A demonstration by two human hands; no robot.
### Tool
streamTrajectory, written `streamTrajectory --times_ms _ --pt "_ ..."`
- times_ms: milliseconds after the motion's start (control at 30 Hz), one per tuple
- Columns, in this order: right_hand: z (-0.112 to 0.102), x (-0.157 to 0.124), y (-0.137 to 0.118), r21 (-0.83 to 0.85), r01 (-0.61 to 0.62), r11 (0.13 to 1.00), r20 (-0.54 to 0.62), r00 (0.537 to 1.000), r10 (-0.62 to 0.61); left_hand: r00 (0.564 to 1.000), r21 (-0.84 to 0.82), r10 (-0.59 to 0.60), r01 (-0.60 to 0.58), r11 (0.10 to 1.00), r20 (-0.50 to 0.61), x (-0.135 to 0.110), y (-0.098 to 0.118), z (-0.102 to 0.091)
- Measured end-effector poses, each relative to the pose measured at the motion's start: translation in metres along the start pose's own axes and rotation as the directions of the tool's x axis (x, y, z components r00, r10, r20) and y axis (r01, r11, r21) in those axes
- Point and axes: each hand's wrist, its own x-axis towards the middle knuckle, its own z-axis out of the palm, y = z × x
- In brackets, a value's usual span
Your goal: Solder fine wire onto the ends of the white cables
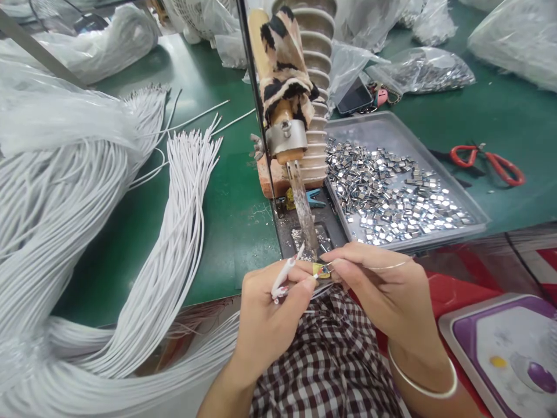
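While the head view has your left hand (274,310) grasping a white cable (285,274) in a thumb-and-finger pinch, your right hand (387,284) has its fingertips closed on a thin silvery wire (387,267), both near the lower end of a soldering iron (303,203); what small part lies between the two hands cannot be told. Also before you: left, a bundle of white cables (183,197) on the green table (221,226); right, a clear tray (378,129) of loose metal connectors (383,180), and beyond it, red-handled pliers (507,169).
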Motion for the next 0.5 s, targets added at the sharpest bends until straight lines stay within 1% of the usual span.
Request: streamTrajectory --times_ms 33,100,167,200,233,300,367,400,433,500 --pt "0.002 -0.001 0.000 0.019 -0.009 1.000 -0.037 0.999 0.009 1.000 -0.006 -0.006 0.006 1.000 -0.011 0.000 0.000 0.000" --pt "0.006 -0.005 0.002 0.124 -0.082 0.989 -0.129 0.987 0.098 0.999 -0.028 -0.027 0.025 0.999 -0.039 0.000 0.000 0.001" --pt "0.011 -0.008 0.002 0.262 -0.153 0.953 -0.211 0.955 0.211 0.997 -0.050 -0.048 0.044 0.998 -0.063 0.001 0.001 0.001" --pt "0.013 -0.010 0.002 0.292 -0.148 0.945 -0.251 0.942 0.225 0.996 -0.056 -0.055 0.051 0.997 -0.074 0.001 0.002 0.000" --pt "0.014 -0.012 0.002 0.279 -0.111 0.954 -0.297 0.935 0.195 0.995 -0.060 -0.063 0.058 0.997 -0.083 0.001 0.003 0.000" --pt "0.016 -0.015 0.002 0.147 0.020 0.989 -0.370 0.928 0.036 0.992 -0.057 -0.068 0.063 0.996 -0.102 0.001 0.005 -0.002" --pt "0.015 -0.016 0.000 0.008 0.143 0.990 -0.378 0.917 -0.130 0.992 -0.049 -0.067 0.062 0.997 -0.111 0.001 0.007 -0.004" --pt "0.015 -0.016 -0.001 -0.029 0.174 0.984 -0.362 0.916 -0.173 0.992 -0.045 -0.062 0.057 0.997 -0.107 0.001 0.008 -0.005" --pt "0.014 -0.016 -0.002 -0.044 0.169 0.985 -0.341 0.924 -0.174 0.993 -0.041 -0.059 0.055 0.998 -0.102 0.002 0.008 -0.006" --pt "0.013 -0.015 -0.004 -0.017 0.106 0.994 -0.312 0.944 -0.106 0.995 -0.029 -0.052 0.050 0.998 -0.086 0.002 0.009 -0.007"
